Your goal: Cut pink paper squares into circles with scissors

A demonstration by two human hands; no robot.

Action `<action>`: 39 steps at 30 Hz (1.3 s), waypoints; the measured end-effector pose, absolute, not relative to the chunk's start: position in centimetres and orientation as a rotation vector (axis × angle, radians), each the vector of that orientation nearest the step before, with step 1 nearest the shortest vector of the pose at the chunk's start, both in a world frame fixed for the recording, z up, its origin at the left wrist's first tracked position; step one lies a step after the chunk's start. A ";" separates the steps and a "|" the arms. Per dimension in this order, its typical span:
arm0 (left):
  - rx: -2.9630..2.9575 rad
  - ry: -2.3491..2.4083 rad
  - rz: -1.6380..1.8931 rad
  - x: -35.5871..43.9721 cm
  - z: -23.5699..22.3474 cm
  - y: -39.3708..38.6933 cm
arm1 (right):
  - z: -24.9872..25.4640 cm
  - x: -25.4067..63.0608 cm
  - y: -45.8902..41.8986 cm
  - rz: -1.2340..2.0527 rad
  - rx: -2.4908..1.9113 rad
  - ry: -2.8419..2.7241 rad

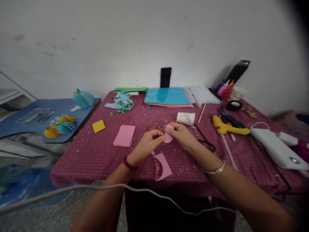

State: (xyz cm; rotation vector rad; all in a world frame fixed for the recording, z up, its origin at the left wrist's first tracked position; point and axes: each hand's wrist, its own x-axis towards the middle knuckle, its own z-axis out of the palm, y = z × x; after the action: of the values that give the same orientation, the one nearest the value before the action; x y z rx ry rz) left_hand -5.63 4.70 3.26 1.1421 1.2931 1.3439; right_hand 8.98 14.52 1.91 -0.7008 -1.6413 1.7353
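Observation:
Over the middle of the table, a small rounded piece of pink paper [169,135] is held between both hands. My left hand [154,140] pinches its left edge, and my right hand [179,133] grips it from the upper right. Below the hands lies a pink paper offcut [165,167] with a curved cutout. To the left sits a stack of pink paper [124,136], and farther left a yellow paper square [98,126]. Just beyond my right hand a white paper cup [185,118] lies on its side.
A yellow glue gun [228,127] and a white power strip [281,146] occupy the right side. Coloured sheets [167,96] and blue scraps [123,100] lie at the back, with a phone [165,77] against the wall. Paper pumpkins [83,98] stand on a blue side table. A white cable [135,189] crosses the foreground.

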 end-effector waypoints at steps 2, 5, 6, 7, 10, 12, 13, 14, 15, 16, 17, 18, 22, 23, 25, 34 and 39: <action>1.442 1.461 1.201 -9.0 4.6 3.0 | 1.5 9.1 14.8 1.793 -0.730 -1.599; 1.643 1.762 1.170 -15.2 5.8 0.7 | 1.1 9.1 15.0 1.880 -0.771 -1.567; 1.696 1.815 1.065 -17.1 5.7 0.2 | 1.0 9.0 15.0 1.914 -0.771 -1.567; 1.751 1.838 0.919 -18.8 5.5 -0.2 | 1.0 9.0 14.9 1.945 -0.770 -1.564; 1.835 1.810 0.591 -22.1 4.3 -0.6 | 0.8 8.8 14.6 1.995 -0.788 -1.566; 1.881 1.786 0.522 -23.0 3.4 -0.4 | 0.5 8.8 14.3 1.988 -0.804 -1.590; 1.901 1.778 0.518 -23.1 3.1 -0.2 | 0.4 8.8 14.2 1.983 -0.807 -1.604; 1.917 1.771 0.527 -23.2 2.9 0.0 | 0.3 8.8 14.1 1.981 -0.806 -1.617; 1.923 1.768 0.549 -23.3 2.7 0.1 | 0.3 8.8 14.0 1.979 -0.805 -1.625; 1.918 1.767 0.582 -23.3 2.6 0.2 | 0.2 8.8 14.0 1.977 -0.804 -1.635; 1.903 1.767 0.623 -23.3 2.6 0.3 | 0.2 8.7 13.9 1.975 -0.801 -1.643; 1.876 1.766 0.669 -23.3 2.5 0.3 | 0.3 8.7 13.8 1.975 -0.796 -1.648; 1.671 1.713 0.892 -23.5 2.2 0.1 | 0.4 8.6 13.6 1.965 -0.813 -1.648; 1.614 1.690 0.940 -23.6 2.1 0.0 | 0.4 8.6 13.6 1.960 -0.821 -1.654; 1.535 1.668 0.993 -23.8 1.9 -0.2 | 0.4 8.6 13.7 1.950 -0.829 -1.673; 1.763 1.671 0.727 -24.8 2.1 -0.4 | 0.2 8.6 13.7 1.926 -0.824 -1.691; 1.646 1.699 0.791 -25.0 2.0 -0.6 | 0.5 8.6 13.5 1.905 -0.812 -1.717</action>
State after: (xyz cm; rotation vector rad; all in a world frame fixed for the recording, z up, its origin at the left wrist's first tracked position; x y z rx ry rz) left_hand -25.00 -0.60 1.97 1.6460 1.6988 0.7910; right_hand 8.61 13.53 0.47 -0.8120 -1.7166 1.9053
